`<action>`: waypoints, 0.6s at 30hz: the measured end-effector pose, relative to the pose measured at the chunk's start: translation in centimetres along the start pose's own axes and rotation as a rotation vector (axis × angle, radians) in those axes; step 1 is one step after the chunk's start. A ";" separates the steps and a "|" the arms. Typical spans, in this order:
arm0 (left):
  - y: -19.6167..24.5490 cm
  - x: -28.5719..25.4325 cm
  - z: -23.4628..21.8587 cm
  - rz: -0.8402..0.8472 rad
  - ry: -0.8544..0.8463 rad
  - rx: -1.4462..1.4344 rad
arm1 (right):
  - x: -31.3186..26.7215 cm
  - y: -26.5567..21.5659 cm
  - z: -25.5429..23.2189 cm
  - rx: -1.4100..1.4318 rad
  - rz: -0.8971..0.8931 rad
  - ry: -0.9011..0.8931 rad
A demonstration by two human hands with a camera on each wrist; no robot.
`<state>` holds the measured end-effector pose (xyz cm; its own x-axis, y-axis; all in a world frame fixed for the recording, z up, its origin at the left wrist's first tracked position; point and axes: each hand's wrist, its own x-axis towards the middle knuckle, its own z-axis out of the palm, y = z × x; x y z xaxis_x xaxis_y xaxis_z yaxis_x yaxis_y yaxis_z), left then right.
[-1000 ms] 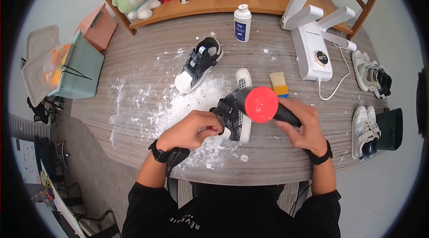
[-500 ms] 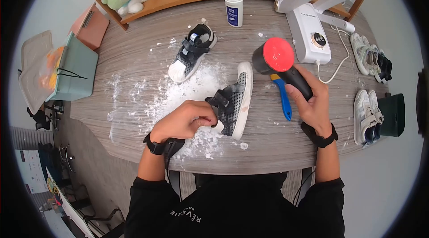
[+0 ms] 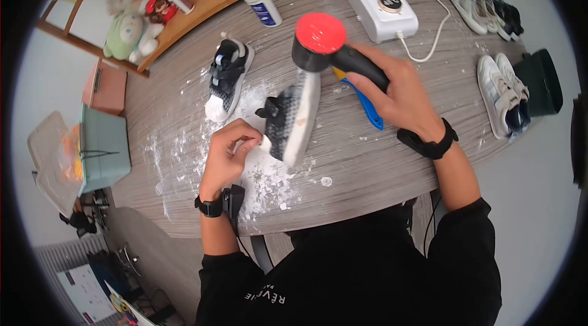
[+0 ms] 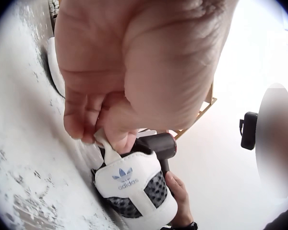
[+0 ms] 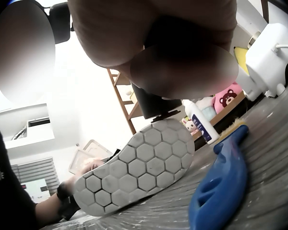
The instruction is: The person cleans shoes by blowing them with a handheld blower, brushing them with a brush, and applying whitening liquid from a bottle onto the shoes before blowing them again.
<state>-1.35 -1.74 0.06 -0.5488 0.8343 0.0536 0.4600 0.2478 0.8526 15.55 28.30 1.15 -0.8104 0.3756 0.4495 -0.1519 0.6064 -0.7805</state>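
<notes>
A grey-and-black checked shoe (image 3: 278, 121) stands on its side on the table, its hexagon-patterned sole (image 5: 139, 165) facing right. My left hand (image 3: 225, 151) pinches the pale pull tab (image 4: 107, 145) at its heel, just above the adidas mark. My right hand (image 3: 398, 90) grips the handle of a black hair dryer (image 3: 312, 50) with a round red back. The dryer's front end points down at the toe end, overlapping it in the head view. A matching shoe (image 3: 229, 75) with a white toe sits upright farther back.
White powder (image 3: 263, 188) is scattered under and around the shoes. A blue-handled brush (image 3: 367, 105) lies right of the held shoe. Behind stand a white bottle (image 3: 262, 4) and a white appliance (image 3: 373, 1) with a cord. More shoes (image 3: 502, 96) and a dark green bin (image 3: 539, 84) line the right side.
The hair dryer first swung off the shoe to the right, then came back left over its toe end. My left hand keeps the heel tab. The head view has turned.
</notes>
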 end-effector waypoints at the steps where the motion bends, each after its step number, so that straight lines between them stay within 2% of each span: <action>1: -0.4 0.0 -0.1 0.007 -0.020 0.002 | 0.1 -0.3 -0.4 -0.125 -0.010 -0.001; 2: -0.7 -0.1 -0.1 0.007 0.044 -0.006 | 0.4 -1.0 -1.3 -0.167 0.081 -0.081; 3: -0.8 -0.1 -0.1 0.004 0.114 -0.015 | 0.2 -0.7 -1.5 -0.171 0.088 -0.078; 5: -0.7 0.0 -0.2 0.053 0.133 -0.026 | 0.2 -0.1 -1.5 -0.042 0.093 -0.092; 6: -0.4 0.1 -0.2 0.044 0.160 -0.035 | 0.1 0.1 -1.1 -0.043 0.091 -0.085; 7: -0.2 0.2 -0.3 0.034 0.182 -0.042 | -0.1 0.3 -0.5 -0.009 -0.008 -0.043; 8: -0.4 0.1 -0.4 0.030 0.171 -0.044 | -0.2 0.4 -0.1 0.025 -0.103 0.000; 12: -0.4 -0.3 -0.5 0.029 0.077 -0.049 | 0.0 0.7 -1.0 -0.131 -0.025 -0.037; 15: 0.4 -0.3 -1.0 0.071 0.003 -0.028 | 0.3 1.3 -1.7 -0.235 -0.033 0.023; 18: 1.0 -0.5 -0.7 0.041 -0.094 0.053 | 0.1 1.1 -1.3 -0.213 -0.126 0.083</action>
<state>-1.08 -2.24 1.23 -0.4621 0.8861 0.0362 0.5185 0.2368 0.8217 16.06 29.95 0.89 -0.7420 0.3385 0.5786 -0.1190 0.7829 -0.6106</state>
